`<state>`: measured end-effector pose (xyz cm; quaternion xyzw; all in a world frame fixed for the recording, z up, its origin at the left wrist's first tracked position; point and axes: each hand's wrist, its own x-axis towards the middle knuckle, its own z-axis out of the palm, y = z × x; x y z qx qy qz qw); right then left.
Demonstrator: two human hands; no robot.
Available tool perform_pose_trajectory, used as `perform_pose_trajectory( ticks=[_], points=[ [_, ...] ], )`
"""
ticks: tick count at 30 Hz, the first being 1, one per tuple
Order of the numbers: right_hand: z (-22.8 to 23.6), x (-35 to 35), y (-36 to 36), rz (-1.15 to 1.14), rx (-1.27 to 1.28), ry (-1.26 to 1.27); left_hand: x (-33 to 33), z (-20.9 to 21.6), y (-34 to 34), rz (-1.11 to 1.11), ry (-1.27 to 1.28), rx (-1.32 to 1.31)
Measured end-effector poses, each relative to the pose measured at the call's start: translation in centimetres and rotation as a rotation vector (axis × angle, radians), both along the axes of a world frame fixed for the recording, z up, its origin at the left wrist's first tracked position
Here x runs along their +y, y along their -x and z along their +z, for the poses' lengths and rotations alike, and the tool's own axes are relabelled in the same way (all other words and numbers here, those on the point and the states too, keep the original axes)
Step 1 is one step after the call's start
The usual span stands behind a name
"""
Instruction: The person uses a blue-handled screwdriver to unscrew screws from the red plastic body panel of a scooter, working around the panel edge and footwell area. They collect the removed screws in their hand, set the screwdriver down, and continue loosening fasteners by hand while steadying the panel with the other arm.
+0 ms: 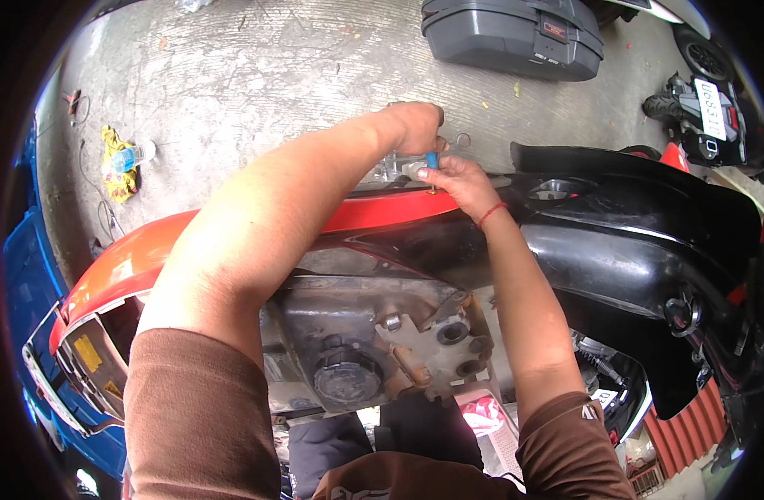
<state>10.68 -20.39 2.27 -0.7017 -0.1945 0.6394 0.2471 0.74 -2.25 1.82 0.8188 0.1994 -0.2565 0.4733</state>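
The thumb and fingers of my right hand (465, 182) close around a short blue cylindrical piece (432, 160). It stands upright over a small brass-coloured fastener (433, 191) at the edge of a red motorcycle body panel (390, 210). Just beyond it, my left hand (417, 125) is curled shut with its back toward me; whatever its fingers hold is hidden. Near the two hands are a clear, shiny item (389, 169) and a small round-ended piece (463, 140), neither plain enough to name. A black plastic body panel (624, 250) joins the red one on the right.
Below my arms lies the motorcycle's grimy metal tank with a black cap (347, 379). A grey top case (515, 37) rests on the concrete floor (257, 75). Beside a yellow cloth (111, 179) lies a plastic bottle (132, 158). Another motorcycle (707, 108) stands far right.
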Motion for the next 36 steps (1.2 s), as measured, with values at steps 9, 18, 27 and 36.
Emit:
perform_pose_trajectory(
  ticks=[9, 18, 27, 36],
  points=[
    [-0.5, -0.2, -0.9, 0.352, -0.194, 0.08, 1.1, 0.3, -0.8, 0.192, -0.072, 0.123],
    [-0.7, -0.3, -1.8, 0.289, -0.114, 0.044, 6.6, 1.5, 0.6, 0.432, 0.017, 0.062],
    [-0.4, -0.4, -1.4, 0.388, -0.237, -0.015, 8.6, 14.8, 9.8, 0.561, -0.177, -0.152],
    [-0.4, -0.4, -2.4, 0.461, -0.277, -0.039, -2.6, 25.4, 22.4, 0.638, -0.331, -0.156]
  ],
)
